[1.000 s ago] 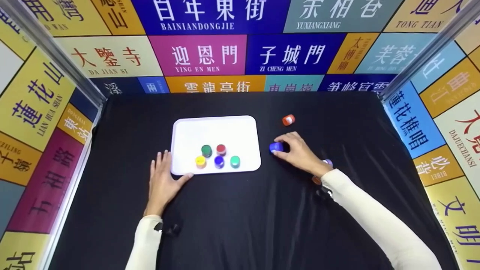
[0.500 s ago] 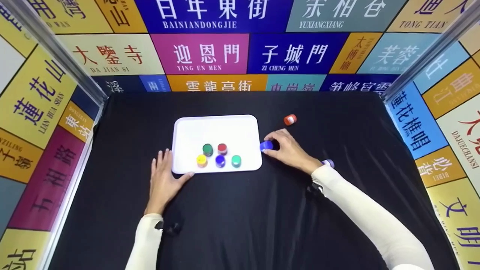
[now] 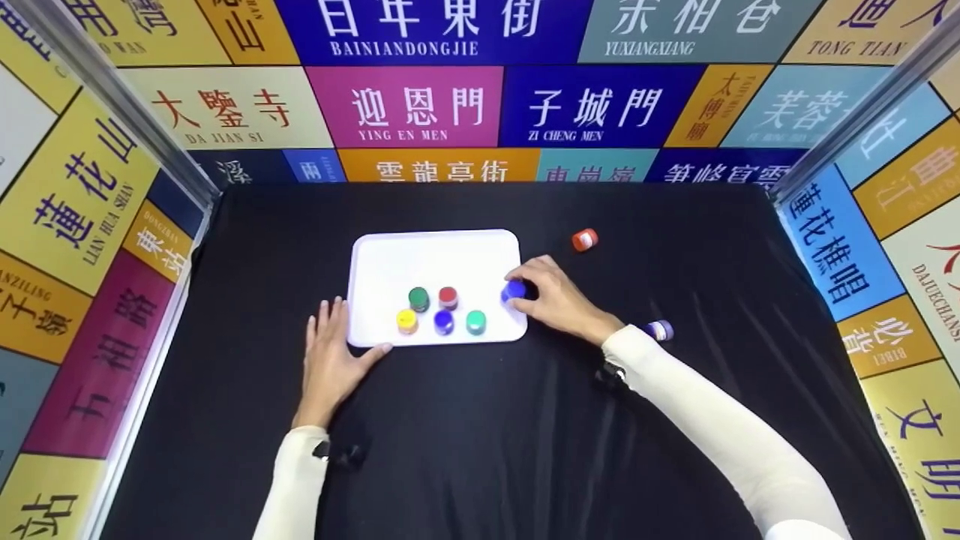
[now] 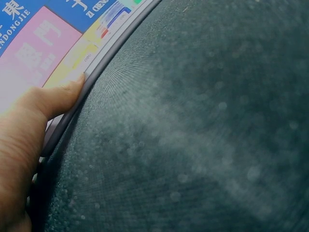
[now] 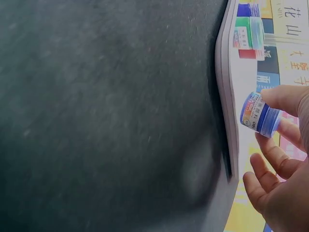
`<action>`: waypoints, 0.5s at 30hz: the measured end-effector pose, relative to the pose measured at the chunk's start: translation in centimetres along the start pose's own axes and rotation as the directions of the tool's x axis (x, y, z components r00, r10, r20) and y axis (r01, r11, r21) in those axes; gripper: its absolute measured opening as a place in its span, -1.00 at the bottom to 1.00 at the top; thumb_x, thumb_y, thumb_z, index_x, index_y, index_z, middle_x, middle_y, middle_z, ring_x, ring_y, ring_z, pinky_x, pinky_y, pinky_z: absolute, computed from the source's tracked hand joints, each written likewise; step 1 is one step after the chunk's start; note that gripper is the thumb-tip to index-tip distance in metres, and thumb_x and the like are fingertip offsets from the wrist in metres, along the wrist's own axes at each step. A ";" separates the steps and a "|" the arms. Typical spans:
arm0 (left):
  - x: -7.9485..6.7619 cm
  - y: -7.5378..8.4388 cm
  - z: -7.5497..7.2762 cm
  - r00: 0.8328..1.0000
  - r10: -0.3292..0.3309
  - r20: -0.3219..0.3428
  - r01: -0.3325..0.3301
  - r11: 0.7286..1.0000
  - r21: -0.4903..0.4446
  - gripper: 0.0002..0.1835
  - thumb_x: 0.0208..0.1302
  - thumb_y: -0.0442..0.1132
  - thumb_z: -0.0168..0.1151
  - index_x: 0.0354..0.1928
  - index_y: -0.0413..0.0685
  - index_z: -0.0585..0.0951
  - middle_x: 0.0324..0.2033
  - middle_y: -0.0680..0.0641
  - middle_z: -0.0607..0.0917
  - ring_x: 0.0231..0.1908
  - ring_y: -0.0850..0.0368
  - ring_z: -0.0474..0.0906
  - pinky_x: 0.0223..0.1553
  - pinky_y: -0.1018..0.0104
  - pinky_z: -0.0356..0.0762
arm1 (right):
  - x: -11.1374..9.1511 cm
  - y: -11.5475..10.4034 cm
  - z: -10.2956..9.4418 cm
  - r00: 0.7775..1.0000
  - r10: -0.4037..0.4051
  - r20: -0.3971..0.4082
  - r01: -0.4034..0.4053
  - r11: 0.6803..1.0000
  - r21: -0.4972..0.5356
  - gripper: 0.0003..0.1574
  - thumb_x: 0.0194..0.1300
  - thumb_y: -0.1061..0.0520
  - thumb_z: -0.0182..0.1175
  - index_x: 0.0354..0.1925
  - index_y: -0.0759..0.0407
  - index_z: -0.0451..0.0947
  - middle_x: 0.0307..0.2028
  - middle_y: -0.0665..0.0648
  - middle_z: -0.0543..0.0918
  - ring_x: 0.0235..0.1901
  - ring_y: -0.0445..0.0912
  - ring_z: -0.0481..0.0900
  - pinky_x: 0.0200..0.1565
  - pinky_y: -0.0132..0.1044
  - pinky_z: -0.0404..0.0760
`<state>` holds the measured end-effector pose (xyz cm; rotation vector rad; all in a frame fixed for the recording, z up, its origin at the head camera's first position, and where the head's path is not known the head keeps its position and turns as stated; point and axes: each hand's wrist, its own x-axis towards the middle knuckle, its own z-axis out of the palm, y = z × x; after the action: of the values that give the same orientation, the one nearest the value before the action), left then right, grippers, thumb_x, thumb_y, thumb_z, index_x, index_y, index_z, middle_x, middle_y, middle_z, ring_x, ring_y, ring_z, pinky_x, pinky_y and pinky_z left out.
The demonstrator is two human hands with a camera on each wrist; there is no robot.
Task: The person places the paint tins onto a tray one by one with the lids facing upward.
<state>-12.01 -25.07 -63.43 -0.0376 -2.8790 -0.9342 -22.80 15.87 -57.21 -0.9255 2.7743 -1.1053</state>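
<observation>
Between thumb and fingertips my right hand [image 3: 559, 298] pinches a small paint jar with a blue lid [image 3: 514, 291]. It overlaps the right rim of the white tray [image 3: 435, 259] in the head view; the right wrist view shows the labelled jar [image 5: 260, 114] tilted. My left hand [image 3: 330, 367] rests at the tray's front-left corner, fingers straight along the left side and thumb at the front edge. On the tray stand a dark green jar [image 3: 418, 299], a red jar [image 3: 448, 298], a yellow jar [image 3: 407, 321], a blue jar [image 3: 444, 322] and a light green jar [image 3: 475, 322].
An orange-red jar [image 3: 585, 240] lies on the black cloth [image 3: 465, 435] right of the tray. A purple jar [image 3: 661, 330] lies close to my right sleeve [image 3: 705, 412]. Printed panels [image 3: 420, 105] wall the table at the back and both sides.
My right hand has carried the blue jar leftward from the cloth to over the tray's right rim. The purple jar has come out from behind the right wrist. My left hand stays put.
</observation>
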 end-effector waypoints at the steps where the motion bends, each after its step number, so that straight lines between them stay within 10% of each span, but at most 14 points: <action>1: 0.0 0.0 0.0 1.000 -0.001 -0.001 0.001 1.000 -0.001 0.27 0.23 0.28 0.59 0.72 -0.32 0.17 0.71 -0.34 0.18 0.74 -0.30 -0.12 0.76 -0.14 -0.37 | 0.1 -0.1 0.2 1.000 -0.010 0.001 0.010 1.000 -0.002 -0.53 0.31 0.18 0.57 0.15 0.27 0.76 -0.01 0.19 0.78 0.13 0.12 0.54 0.26 -0.03 0.57; 15: -0.1 -0.3 0.1 1.000 0.004 -0.014 -0.004 1.000 0.003 0.28 0.21 0.31 0.58 0.72 -0.29 0.18 0.70 -0.34 0.20 0.74 -0.30 -0.10 0.76 -0.14 -0.36 | 1.6 -0.9 2.5 0.996 -0.071 0.055 0.071 0.997 0.015 -0.51 0.32 0.19 0.54 0.21 0.22 0.78 0.04 0.20 0.76 0.16 0.11 0.52 0.25 0.00 0.56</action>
<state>-11.93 -25.22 -63.69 -0.0357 -2.8666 -0.9254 -23.12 12.95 -58.19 -1.0446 2.7064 -1.0878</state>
